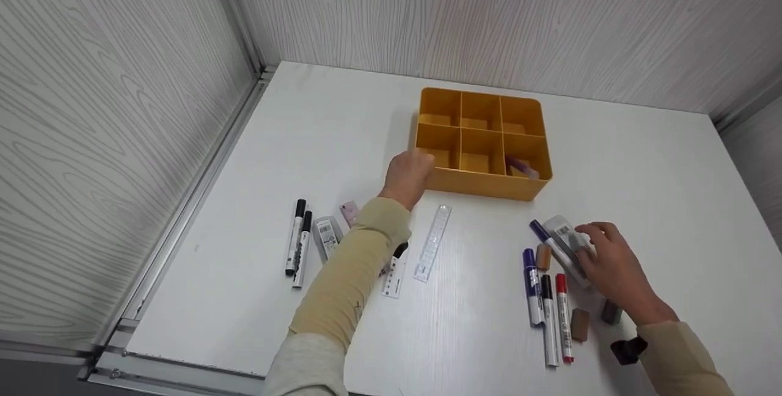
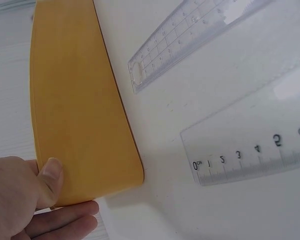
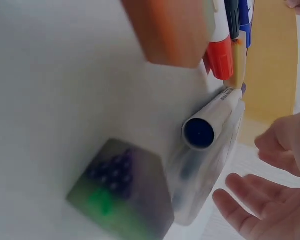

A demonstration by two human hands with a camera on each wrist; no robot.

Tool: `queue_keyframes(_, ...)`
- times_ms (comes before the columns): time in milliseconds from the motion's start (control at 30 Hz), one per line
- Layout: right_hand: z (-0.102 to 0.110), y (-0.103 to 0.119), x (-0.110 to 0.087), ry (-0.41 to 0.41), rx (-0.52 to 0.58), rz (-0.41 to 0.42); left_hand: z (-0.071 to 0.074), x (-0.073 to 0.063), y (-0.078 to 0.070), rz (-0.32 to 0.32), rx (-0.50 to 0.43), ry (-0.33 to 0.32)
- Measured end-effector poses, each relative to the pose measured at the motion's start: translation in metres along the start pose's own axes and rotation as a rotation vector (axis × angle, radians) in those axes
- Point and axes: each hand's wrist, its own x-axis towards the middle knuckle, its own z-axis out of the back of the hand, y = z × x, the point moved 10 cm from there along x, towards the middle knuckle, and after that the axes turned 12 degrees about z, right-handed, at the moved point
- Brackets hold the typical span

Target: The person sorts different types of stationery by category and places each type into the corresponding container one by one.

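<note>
A yellow six-compartment box stands at the back of the table. My left hand grips its front left corner; in the left wrist view the thumb lies on the yellow wall and the other fingers curl round the corner. A purple-capped pen-like stick leans in the front right compartment. My right hand hovers with parted, relaxed fingers beside a clear-and-grey flat pack. A white marker with a blue cap lies across that pack. In the right wrist view the fingertips are close to the pack's edge, holding nothing.
Blue, black and red markers lie at right beside brown blocks and a dark block. Clear rulers lie mid-table. At left are two black-capped markers and another grey pack, partly behind my left sleeve.
</note>
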Motion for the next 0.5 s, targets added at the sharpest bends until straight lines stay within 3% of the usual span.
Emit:
queue_keyframes(200,-0.007,-0.007,-0.016,0.136,0.000,-0.040,0.003,0.000,-0.001,-0.005,-0.012,-0.021)
queue_keyframes(500,-0.004,-0.003,-0.029,0.146,-0.037,0.013,0.003,0.001,0.004,0.003,-0.059,0.014)
